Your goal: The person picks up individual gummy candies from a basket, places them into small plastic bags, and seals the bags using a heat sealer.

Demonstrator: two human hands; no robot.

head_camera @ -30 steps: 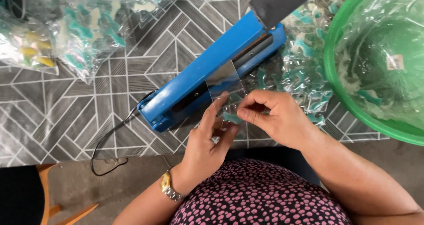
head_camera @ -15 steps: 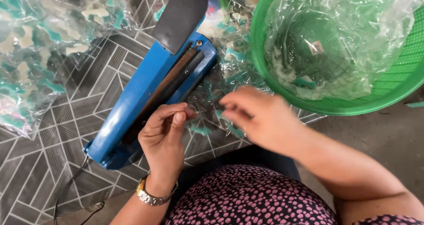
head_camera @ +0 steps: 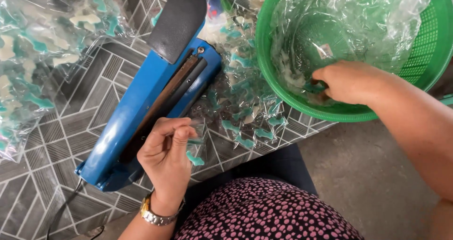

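Small home packing workshop: blue heat sealer (head_camera: 151,108), bagged sweets (head_camera: 33,70), patterned table (head_camera: 61,141), bare concrete floor (head_camera: 358,174).

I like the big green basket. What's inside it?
The green basket holds crinkly clear plastic and the right hand, pinching a small teal piece. The plastic and the hand hide whatever lies at the bottom.

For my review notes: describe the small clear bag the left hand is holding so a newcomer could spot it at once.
Start at the long blue heat sealer lying aslant on the patterned table. Near its lower end the left hand pinches a small clear bag. Unlike the filled packets heaped beside the green basket, it is lifted off the table and holds only a teal piece or two.
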